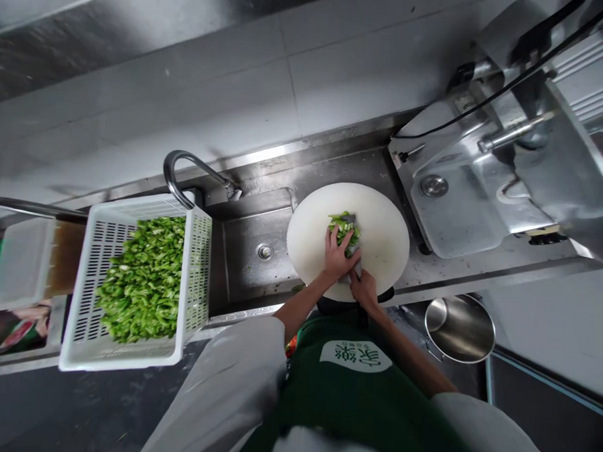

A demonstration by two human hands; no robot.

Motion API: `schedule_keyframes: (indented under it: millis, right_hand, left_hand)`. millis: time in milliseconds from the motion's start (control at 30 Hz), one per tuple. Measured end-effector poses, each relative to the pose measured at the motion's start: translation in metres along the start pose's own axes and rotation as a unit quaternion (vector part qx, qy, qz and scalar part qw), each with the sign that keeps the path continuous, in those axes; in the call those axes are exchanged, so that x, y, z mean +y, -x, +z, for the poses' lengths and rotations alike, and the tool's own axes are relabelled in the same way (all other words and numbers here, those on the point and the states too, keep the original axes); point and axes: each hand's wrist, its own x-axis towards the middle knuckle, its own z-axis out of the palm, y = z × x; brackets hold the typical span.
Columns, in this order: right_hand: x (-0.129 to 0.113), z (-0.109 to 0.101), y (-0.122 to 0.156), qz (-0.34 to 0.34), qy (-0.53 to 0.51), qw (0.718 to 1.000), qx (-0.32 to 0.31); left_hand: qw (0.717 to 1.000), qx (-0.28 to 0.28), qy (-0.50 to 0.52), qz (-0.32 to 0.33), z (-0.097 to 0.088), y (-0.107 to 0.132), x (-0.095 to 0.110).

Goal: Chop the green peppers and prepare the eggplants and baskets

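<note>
On the round white cutting board [307, 252] lies a small heap of chopped green peppers [338, 220]. My left hand [337, 256] is closed loosely over the heap, its fingers curved and somewhat apart on the pieces. My right hand [365, 290] grips the handle of a kitchen knife [349, 218], just right of and nearer to me than my left hand. Part of the grey blade shows among the peppers; my left hand covers the rest. Left of the sink, a white slotted basket [197, 284] holds a large pile of chopped green peppers [144, 279].
A steel sink [243, 255] with a curved faucet [199, 160] lies between basket and board. A metal slicing machine [459, 179] stands to the right. An open steel pot [460, 329] is at lower right. A lidded plastic container [21, 265] stands far left.
</note>
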Motion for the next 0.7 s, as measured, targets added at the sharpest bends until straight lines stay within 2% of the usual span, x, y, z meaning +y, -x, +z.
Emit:
schedule_keyframes:
  millis: [100,167,233,300,400,500,600,667,700]
  right_hand:
    - [0.000,-0.001,0.006,0.003,0.003,1.000,0.023]
    - [-0.005,-0.003,0.012,-0.022,0.012,0.999,0.041]
    - [-0.017,-0.004,0.020,-0.052,0.028,0.997,0.041]
    - [-0.040,-0.001,0.031,-0.087,0.045,0.995,0.018]
    - [-0.096,0.017,0.056,-0.157,0.072,0.984,-0.046]
    - [-0.175,0.055,0.088,-0.246,0.090,0.954,-0.143]
    - [-0.257,0.099,0.116,-0.357,0.083,0.898,-0.244]
    - [-0.295,0.122,0.130,-0.394,0.081,0.866,-0.296]
    - [-0.305,0.129,0.135,-0.396,0.079,0.860,-0.312]
  left_hand:
    - [1.000,0.006,0.014,0.015,-0.004,-0.001,0.004]
    - [0.999,0.018,0.019,0.025,-0.014,-0.002,0.008]
    - [0.999,0.041,0.020,0.023,-0.034,-0.002,0.010]
    - [0.997,0.078,0.013,0.008,-0.068,0.001,0.009]
    - [0.987,0.158,-0.024,-0.025,-0.143,0.016,-0.002]
    - [0.963,0.245,-0.091,-0.069,-0.238,0.044,-0.031]
    - [0.915,0.350,-0.146,-0.136,-0.331,0.074,-0.083]
    - [0.872,0.412,-0.171,-0.200,-0.382,0.092,-0.127]
    - [0.854,0.428,-0.178,-0.236,-0.403,0.101,-0.148]
